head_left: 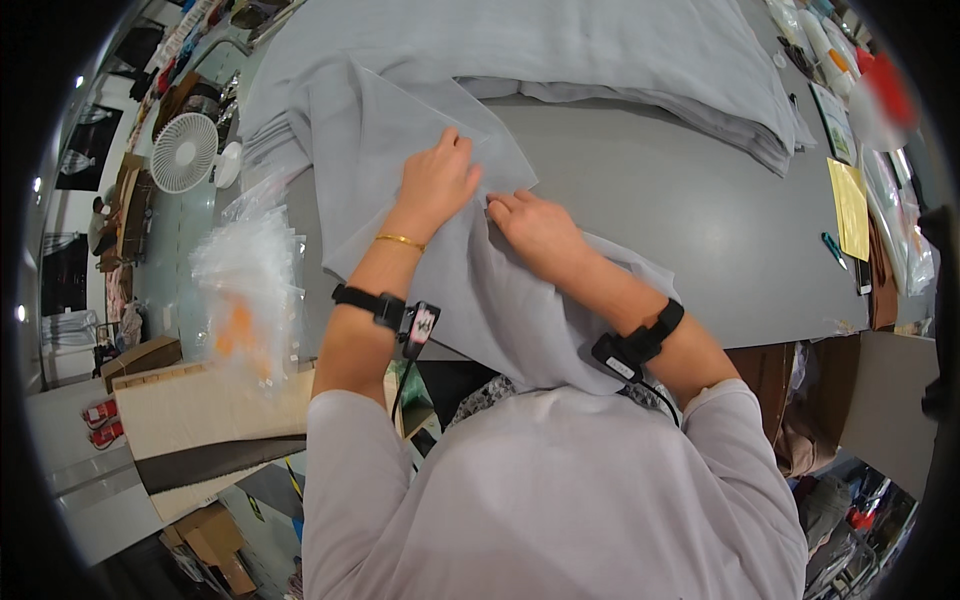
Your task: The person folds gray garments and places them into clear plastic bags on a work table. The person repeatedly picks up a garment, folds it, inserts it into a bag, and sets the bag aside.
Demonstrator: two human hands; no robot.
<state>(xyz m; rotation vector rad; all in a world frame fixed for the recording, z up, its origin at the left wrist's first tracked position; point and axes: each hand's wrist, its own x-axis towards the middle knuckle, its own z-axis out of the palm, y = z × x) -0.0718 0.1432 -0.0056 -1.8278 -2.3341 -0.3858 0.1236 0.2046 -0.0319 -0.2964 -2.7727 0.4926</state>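
Two bare hands, one loose length of grey cloth. Grey cloth (460, 265): sheer-looking, rumpled, lying beneath both hands; reaches beyond the left hand toward the stack, spreads out to that hand's left, and runs back toward the wearer under the right forearm, over the near table edge; one pointed corner just beyond the right hand. Left hand (440, 185): on top of the cloth, fingers curled inward, tips partly hidden; whether they pinch fabric cannot be told. Right hand (540, 235): near the left, slightly closer to the wearer, thumb and fingertips together on a fold of the cloth. Grey table (640, 190): bare surface to the right of the right hand. Folded grey fabric stack (620, 50): broad, layered, beyond both hands. Clear plastic bags (250, 265): heaped to the left of the left hand, nearer the wearer. White fan (185, 152): well apart, farther left of the same hand. Yellow sheet (848, 210): far to the right of the right hand, green-handled tool (833, 250) just beside it.
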